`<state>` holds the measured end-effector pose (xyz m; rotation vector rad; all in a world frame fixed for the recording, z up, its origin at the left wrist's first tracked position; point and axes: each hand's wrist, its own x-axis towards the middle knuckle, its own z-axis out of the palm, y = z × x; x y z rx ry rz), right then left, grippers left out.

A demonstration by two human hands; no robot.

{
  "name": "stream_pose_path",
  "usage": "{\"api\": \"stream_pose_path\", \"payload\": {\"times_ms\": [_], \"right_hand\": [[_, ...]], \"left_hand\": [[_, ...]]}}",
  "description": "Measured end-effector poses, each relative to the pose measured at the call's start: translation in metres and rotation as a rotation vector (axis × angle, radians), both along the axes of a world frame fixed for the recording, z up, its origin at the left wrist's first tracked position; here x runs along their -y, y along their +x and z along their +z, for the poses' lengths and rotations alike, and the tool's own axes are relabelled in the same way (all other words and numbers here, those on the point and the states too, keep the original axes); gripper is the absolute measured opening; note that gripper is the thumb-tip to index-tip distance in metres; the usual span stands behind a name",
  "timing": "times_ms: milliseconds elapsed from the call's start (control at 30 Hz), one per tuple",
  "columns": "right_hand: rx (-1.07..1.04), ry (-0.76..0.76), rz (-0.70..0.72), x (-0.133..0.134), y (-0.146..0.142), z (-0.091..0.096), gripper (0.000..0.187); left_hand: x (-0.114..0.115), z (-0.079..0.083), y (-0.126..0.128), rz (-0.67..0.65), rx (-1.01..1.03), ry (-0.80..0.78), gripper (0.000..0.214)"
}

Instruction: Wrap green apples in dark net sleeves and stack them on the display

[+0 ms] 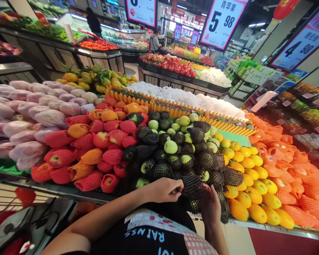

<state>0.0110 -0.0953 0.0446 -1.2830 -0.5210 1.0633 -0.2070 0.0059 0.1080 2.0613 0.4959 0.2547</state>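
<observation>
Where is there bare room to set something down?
Small green patches show between yellow picket-shaped edging and round yellow fruits, and before pink wrapped fruits. Black-netted green apples crowd the left hand and right hand.

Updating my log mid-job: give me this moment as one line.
Left hand: curled at black foam net; Right hand: at net's opposite end; Grip: unclear; Beyond: green apples; Rightward: yellow fruit
</observation>
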Motion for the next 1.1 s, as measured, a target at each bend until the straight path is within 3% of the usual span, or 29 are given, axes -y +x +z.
{"api": "stream_pose_path", "payload": {"times_ms": [67,133,200,267,367,433,567,633,767,900,1000,1100], "right_hand": [[-0.04,-0.025,0.045,-0.001,-0.002,0.003,0.049],[0.053,-0.065,0.068,-0.002,-0.005,0.006,0.045],[0.34,-0.043,0.014,-0.003,-0.006,0.011,0.036],[0.665,0.059,-0.056,-0.003,-0.005,0.017,0.025],[0.878,0.209,0.04,0.002,-0.002,0.027,0.015],[0.821,0.249,0.176,0.005,-0.003,0.034,0.016],[0.622,0.207,0.386,-0.002,-0.013,0.045,0.019],[0.543,0.153,0.398,-0.011,-0.019,0.047,0.022],[0.372,0.056,0.309,-0.035,-0.026,0.044,0.031],[0.324,0.03,0.306,-0.079,-0.032,0.037,0.042],[0.399,0.017,0.344,-0.131,-0.036,0.035,0.04],[0.571,0.03,0.33,-0.185,-0.042,0.038,0.038]], "left_hand": [[-0.002,-0.001,-0.002,0.004,0.012,-0.022,0.007],[-0.004,-0.002,-0.005,-0.004,0.067,-0.018,0.008],[-0.005,-0.002,-0.008,0.063,0.155,-0.022,0.007],[-0.007,-0.002,-0.01,0.219,0.262,-0.073,0.01],[-0.008,-0.001,-0.01,0.357,0.367,-0.147,0.02],[-0.008,0.001,-0.008,0.273,0.376,-0.153,0.025],[-0.005,0.002,-0.003,-0.031,0.402,-0.19,0.04],[-0.004,-0.002,-0.002,-0.05,0.428,-0.233,0.042],[-0.006,-0.016,-0.005,0.145,0.459,-0.43,0.028],[-0.034,-0.032,-0.006,0.464,0.516,-0.721,0.03],[-0.069,-0.037,-0.005,0.721,0.258,-0.46,0.023],[-0.097,-0.036,-0.001,0.868,-0.071,-0.192,0.028]]}}
